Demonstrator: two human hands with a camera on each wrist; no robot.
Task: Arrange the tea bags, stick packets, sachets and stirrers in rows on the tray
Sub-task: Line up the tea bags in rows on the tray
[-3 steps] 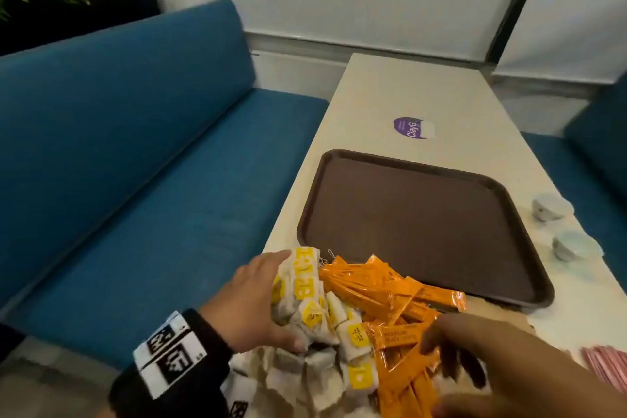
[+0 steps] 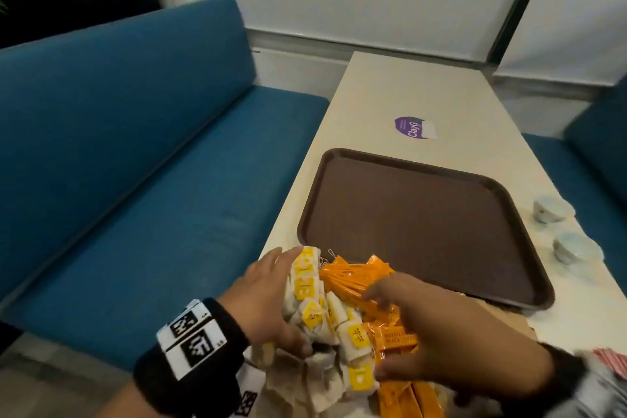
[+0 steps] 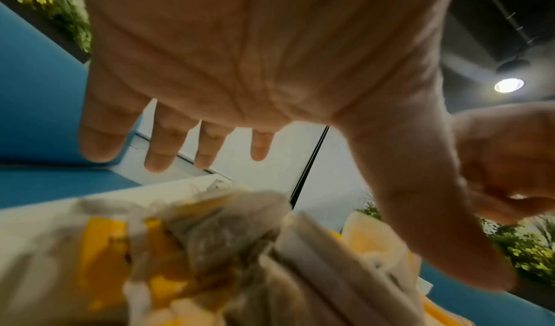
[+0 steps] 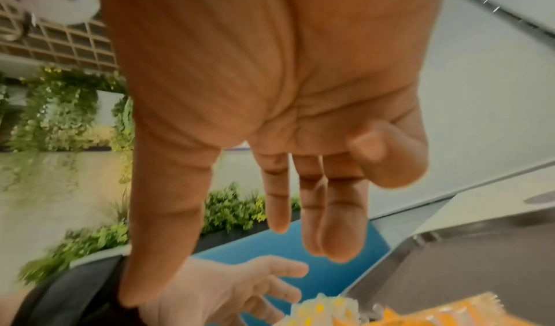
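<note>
1. The left hand cups the tea bags from their outer side just below the tray, thumb tucked under and straight fingers against the heap, probably to keep it from sliding off the table.
2. The sticks, orange, lie touching the tea bags, just below the tray; one reads something like "BLACK", the rest too blurred.
3. The right hand hovers over the sticks, fingers loose and apart, gripping nothing, likely about to sort.
4. The tray holds nothing yet.
5. Above it, a purple sticker reads "Clay6".
6. Two cups sit right of the tray.
</note>
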